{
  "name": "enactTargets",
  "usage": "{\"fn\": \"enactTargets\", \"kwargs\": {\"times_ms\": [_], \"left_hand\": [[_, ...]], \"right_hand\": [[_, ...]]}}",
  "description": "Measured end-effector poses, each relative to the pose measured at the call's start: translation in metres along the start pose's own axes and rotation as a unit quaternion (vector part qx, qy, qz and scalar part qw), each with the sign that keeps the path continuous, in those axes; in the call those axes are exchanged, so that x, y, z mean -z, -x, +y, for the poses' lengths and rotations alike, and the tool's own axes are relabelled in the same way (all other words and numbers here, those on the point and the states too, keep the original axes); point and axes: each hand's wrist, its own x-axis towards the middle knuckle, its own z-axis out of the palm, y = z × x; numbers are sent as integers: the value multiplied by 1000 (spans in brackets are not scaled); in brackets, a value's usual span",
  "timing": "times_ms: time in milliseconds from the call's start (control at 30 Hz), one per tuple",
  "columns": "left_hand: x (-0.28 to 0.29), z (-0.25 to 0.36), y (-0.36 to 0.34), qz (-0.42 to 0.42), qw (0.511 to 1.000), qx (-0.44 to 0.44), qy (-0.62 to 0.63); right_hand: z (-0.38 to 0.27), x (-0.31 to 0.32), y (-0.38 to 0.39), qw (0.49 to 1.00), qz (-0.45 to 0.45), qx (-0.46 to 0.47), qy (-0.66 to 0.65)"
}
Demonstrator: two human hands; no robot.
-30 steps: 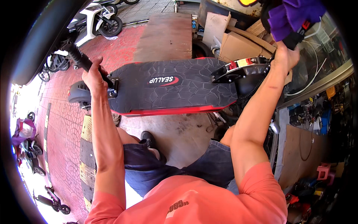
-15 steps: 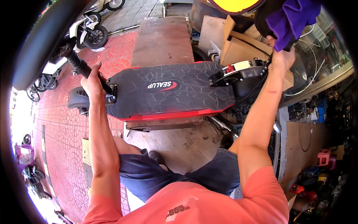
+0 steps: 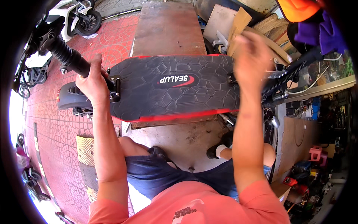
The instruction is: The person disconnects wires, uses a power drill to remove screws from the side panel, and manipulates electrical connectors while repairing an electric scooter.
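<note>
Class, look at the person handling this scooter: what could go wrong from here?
The scooter could tip: the left hand grips the black post, but the right hand, blurred, appears off the stem. If the stem folded, the right hand, seemingly near its base, might get pinched. The purple cloth near the stem's far end might slip.

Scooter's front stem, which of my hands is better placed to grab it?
Probably your right hand: it's blurred but seems free, and it's nearer the front stem. Your left hand grips the ribbed post across the deck.
</note>
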Motion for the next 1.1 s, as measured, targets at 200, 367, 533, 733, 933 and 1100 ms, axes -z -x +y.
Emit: {"fn": "enactTargets", "kwargs": {"times_ms": [200,367,533,733,933,1100], "left_hand": [[-8,-13,3,-15,1000,-22,9],[-5,-12,4,-7,999,-30,19],[8,-13,-1,-6,999,-33,9],[-7,-14,-1,12,999,-29,18],[11,-51,-29,8,1000,-8,-16],[23,-38,-54,83,984,34,-154]], "right_hand": [[87,-171,-47,861,-423,-74,271],[123,-222,-33,839,-425,-77,332],[133,-243,-38,856,-426,-145,255],[151,-252,-46,844,-458,-109,258],[106,-222,-27,910,-342,-202,119],[-46,-91,61,941,-139,-141,-273]]}}
